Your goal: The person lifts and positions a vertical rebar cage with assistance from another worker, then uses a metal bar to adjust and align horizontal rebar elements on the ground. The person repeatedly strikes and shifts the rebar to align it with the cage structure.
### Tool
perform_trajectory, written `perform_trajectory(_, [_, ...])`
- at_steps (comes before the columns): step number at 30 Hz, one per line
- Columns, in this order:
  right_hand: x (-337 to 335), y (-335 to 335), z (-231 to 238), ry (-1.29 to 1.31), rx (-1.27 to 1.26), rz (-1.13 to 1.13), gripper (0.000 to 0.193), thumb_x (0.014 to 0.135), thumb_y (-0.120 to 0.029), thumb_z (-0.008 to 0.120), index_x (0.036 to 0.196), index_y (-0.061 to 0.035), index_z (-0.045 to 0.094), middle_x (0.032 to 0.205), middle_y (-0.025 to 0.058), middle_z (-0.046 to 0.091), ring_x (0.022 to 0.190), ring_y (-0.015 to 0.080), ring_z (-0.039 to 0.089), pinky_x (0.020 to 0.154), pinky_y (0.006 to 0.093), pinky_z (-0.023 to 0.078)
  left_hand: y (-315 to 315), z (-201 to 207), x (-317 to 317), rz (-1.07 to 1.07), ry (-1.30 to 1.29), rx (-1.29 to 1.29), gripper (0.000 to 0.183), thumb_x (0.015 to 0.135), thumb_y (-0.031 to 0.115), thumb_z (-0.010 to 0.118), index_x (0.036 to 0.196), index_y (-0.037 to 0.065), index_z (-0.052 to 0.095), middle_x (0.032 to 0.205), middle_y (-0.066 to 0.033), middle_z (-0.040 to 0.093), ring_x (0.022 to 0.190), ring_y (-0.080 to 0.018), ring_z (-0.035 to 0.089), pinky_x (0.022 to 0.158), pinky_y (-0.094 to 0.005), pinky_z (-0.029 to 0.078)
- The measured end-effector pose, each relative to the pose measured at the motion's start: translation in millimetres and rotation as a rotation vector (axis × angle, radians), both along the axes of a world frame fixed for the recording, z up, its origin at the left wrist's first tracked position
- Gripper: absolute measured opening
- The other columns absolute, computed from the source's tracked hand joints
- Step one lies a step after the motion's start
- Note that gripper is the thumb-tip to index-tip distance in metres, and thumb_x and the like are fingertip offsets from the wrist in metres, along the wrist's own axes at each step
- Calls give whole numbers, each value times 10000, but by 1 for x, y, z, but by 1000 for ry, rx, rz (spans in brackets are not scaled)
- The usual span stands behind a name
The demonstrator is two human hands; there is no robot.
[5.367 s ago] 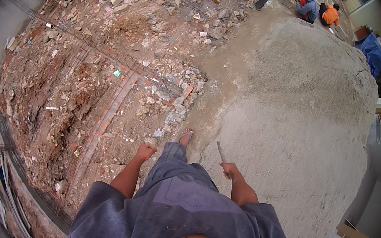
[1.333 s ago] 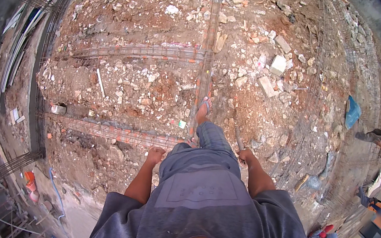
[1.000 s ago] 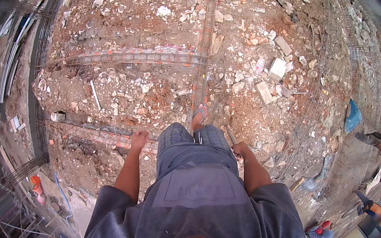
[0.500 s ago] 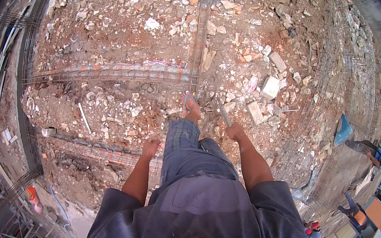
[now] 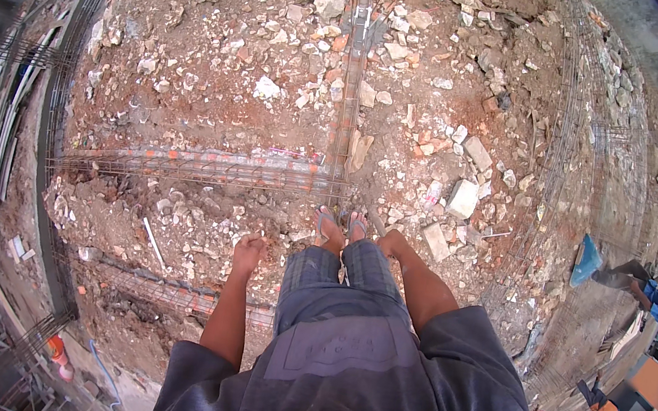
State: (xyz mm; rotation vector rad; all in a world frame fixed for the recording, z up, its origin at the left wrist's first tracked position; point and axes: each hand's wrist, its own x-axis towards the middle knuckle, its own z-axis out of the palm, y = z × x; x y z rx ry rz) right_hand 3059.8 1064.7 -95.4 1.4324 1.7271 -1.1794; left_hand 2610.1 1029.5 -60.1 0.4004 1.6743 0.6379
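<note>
My right hand (image 5: 396, 246) is closed round a greyish, stick-like bar (image 5: 377, 222). The bar points forward and left over the soil, close to my right foot; its exact kind cannot be made out. Off to my left, my left hand (image 5: 250, 250) hangs over the rubble with its fingers loosely bent and apart, nothing visible in them. Both my feet in flip-flops (image 5: 327, 227) stand side by side on the ground, just short of a thin steel rebar cage (image 5: 248, 176).
Another rebar cage (image 5: 347, 123) runs straight ahead. Pale blocks (image 5: 463, 199) and broken stones lie at the right. A concrete beam (image 5: 45, 155) edges the left side. Near a blue sheet-like piece (image 5: 588, 262), a person in blue (image 5: 657, 301) is at the far right.
I have stepped forward, so both feet now stand together. The bar in my right hand has come nearer to my body, and my left hand has shifted slightly left.
</note>
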Motion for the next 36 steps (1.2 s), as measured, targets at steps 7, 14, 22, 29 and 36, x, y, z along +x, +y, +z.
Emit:
perform_trajectory(7, [24,32,2,-12,-21,-387,491,921,-444,672,826,29,762,791,237,721,777,350,740,735,418,572,16,-19,-4,-55,44,-67,320,934,158,746,1183,-12,638,963,-94,716,826,-145,669,637,-295,556])
perform_trajectory(14, [50,35,36,-81,6,-726,541,908,-472,706,754,45,748,686,195,708,677,304,723,687,405,566,-15,-41,-12,-83,74,-114,129,885,110,747,968,11,739,900,-78,728,739,-162,663,645,-311,537])
perform_trajectory(22, [86,45,5,-169,-129,-670,515,912,-434,685,694,30,729,654,131,716,626,255,722,654,389,582,46,-28,16,-111,112,-165,70,866,30,700,909,-8,740,852,-103,740,695,-175,677,553,-325,530])
perform_trajectory(29, [100,93,-5,11,-153,-370,401,889,-383,730,832,12,771,851,129,769,743,237,748,674,398,585,177,-24,17,-257,173,-46,187,858,70,750,1012,-24,703,873,-98,738,728,-157,678,621,-316,551])
perform_trajectory(36, [122,177,19,-107,-219,-715,488,962,-388,657,709,25,722,642,126,685,569,234,650,566,392,515,301,10,70,68,-118,149,167,918,85,732,1043,-18,691,993,-113,723,844,-172,687,665,-297,553])
